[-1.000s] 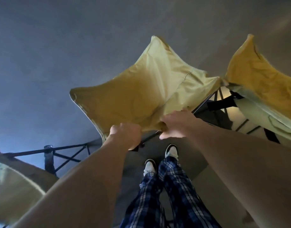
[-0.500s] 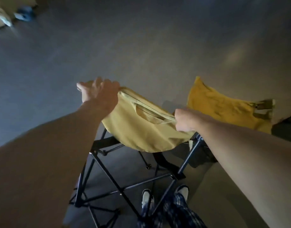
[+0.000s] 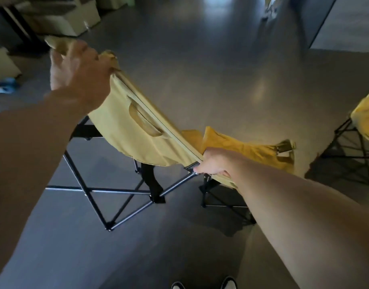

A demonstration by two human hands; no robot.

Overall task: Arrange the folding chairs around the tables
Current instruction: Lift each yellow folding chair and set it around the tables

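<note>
The folding chair [image 3: 137, 130], yellow cloth slung on a black crossed-tube frame [image 3: 108, 197], stands on the dark floor [image 3: 210, 80] directly ahead of the person, its back panel with a sewn handle slot facing the camera. The left hand [image 3: 77, 69] closes its grip over the upper left corner of the cloth back, fingers wrapped over the top edge; that corner is blurred. The right hand [image 3: 212, 163] holds the lower right corner of the cloth where it meets a frame tube, fingers curled around the fabric and the tube end. The back runs on a slant between the two hands, high at the left, low at the right.

Just beyond the right hand, a second chair [image 3: 252, 151] of deeper yellow stands touching or very close to the first; which, I cannot tell. A third chair [image 3: 365, 122] shows partly at the right edge, well apart. Pale boxes [image 3: 60, 19] sit along the far left of the floor, with a small blue thing [image 3: 6, 84] near the left edge. The tips of two shoes [image 3: 204, 284] show at the bottom edge.
</note>
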